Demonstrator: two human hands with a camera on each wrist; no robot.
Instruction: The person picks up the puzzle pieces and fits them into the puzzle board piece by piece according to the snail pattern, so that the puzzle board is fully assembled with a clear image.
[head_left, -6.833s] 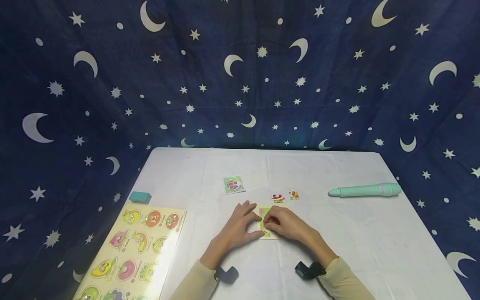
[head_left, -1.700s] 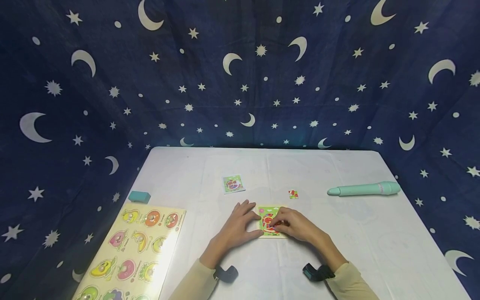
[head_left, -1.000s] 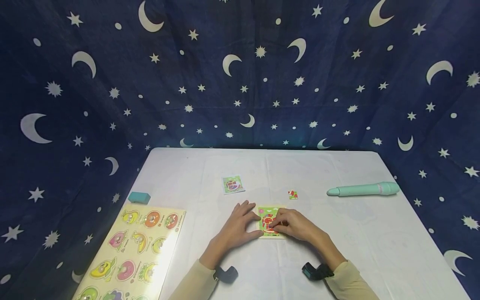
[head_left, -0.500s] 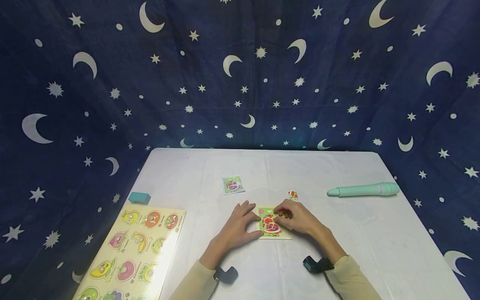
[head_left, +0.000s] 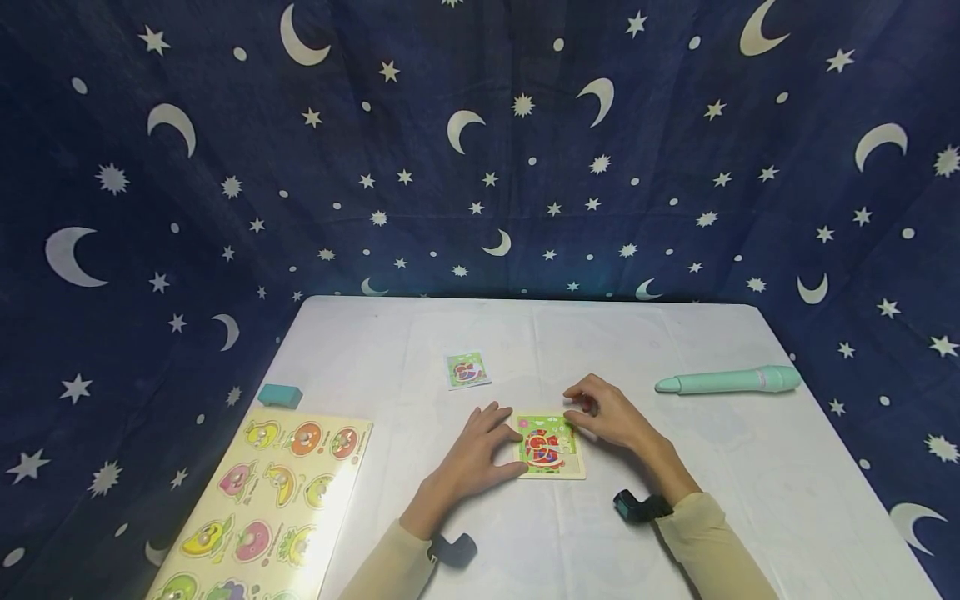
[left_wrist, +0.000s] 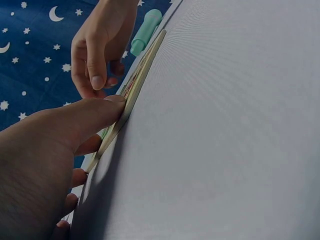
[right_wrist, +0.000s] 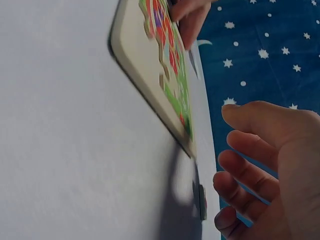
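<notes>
A small wooden jigsaw puzzle [head_left: 551, 442] lies on the white table, showing a red figure on green; bare wood shows at its near right corner. My left hand [head_left: 468, 454] rests at the puzzle's left side, fingers spread, with thumb and forefinger touching its edge. Above the far right corner hovers my right hand [head_left: 611, 412], fingers loosely bent and thumb apart. In the right wrist view, one loose puzzle piece [right_wrist: 202, 202] lies on the table just past the puzzle, close to the fingertips of that hand. From the head, my right hand hides that piece.
A picture card [head_left: 467, 370] with a similar figure lies behind the puzzle. A fruit peg board [head_left: 262, 508] takes up the table's left, with a teal block [head_left: 280, 395] at its far end. A mint-green pen-shaped device [head_left: 727, 380] lies at the right.
One of the two loose puzzle pieces has gone into the puzzle. My right hand has let go there and moved right and away, over the other loose piece. My left hand has stayed put.
</notes>
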